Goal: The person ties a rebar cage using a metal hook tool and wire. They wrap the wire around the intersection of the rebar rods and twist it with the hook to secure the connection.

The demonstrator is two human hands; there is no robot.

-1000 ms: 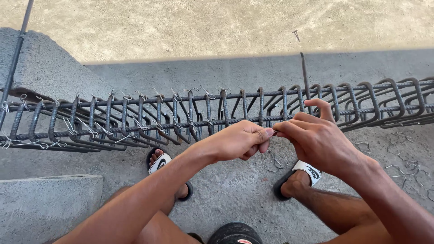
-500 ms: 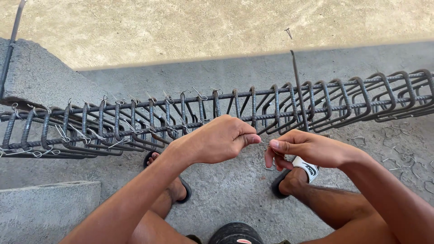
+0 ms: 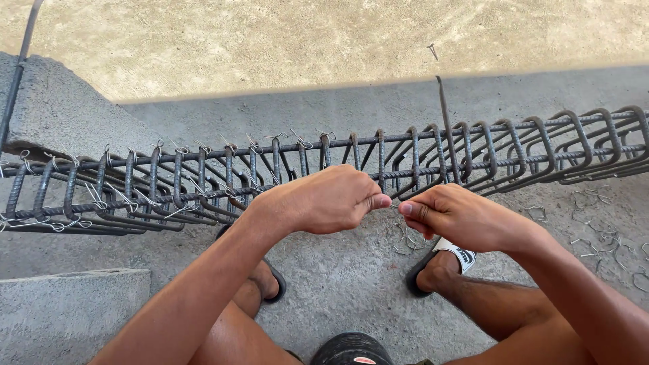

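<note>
Both hands, left (image 3: 328, 201) and right (image 3: 460, 217), pinched fingertip-to-fingertip.

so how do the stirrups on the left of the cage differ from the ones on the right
The left stirrups carry thin wire ties at the top bar; the right stirrups show none. The left ones stand nearly upright and closely spaced; the right ones lean and overlap. Both are dark ribbed steel loops around the same long bars.

Left hand (image 3: 331, 201) and right hand (image 3: 460, 217) meet, fingers pinched, just before the rebar cage (image 3: 203, 179); wire scraps (image 3: 595, 240) litter the concrete floor (image 3: 351, 277).

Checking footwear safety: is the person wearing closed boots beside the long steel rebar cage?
No, an open slide sandal shows bare toes beside the rebar cage.
</note>
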